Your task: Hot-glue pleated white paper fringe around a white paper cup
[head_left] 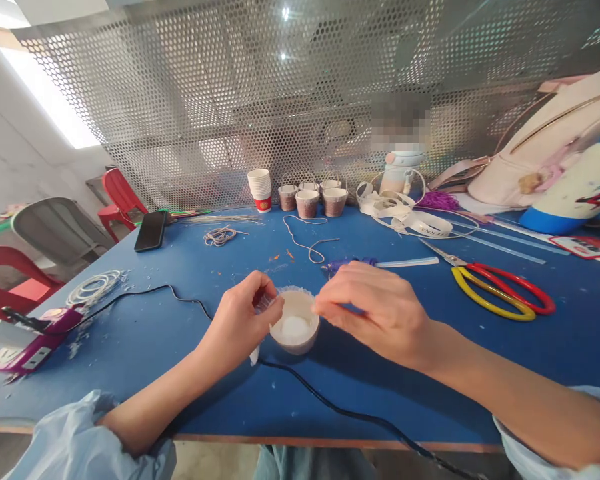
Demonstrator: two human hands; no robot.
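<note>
A small paper cup [294,341], white inside and brownish outside, stands on the blue table in front of me. Thin, whitish frayed strands show along its far rim. My left hand [247,313] is closed on the cup's left rim, thumb over the edge. At the right rim, my right hand [375,303] has its fingertips pinched together; whatever they hold is too small or hidden to make out. Just behind that hand lies a purple glue gun [347,265], partly covered, with a clear glue stick [407,263] jutting out to the right.
Red-and-yellow scissors [500,293] lie at right, near white ribbon [420,220]. Several wrapped cups [307,204] and stacked paper cups [259,190] line the back by a perforated metal screen [180,120]. A phone [151,231], purple power strip [35,347] and black cable [330,403] are also there.
</note>
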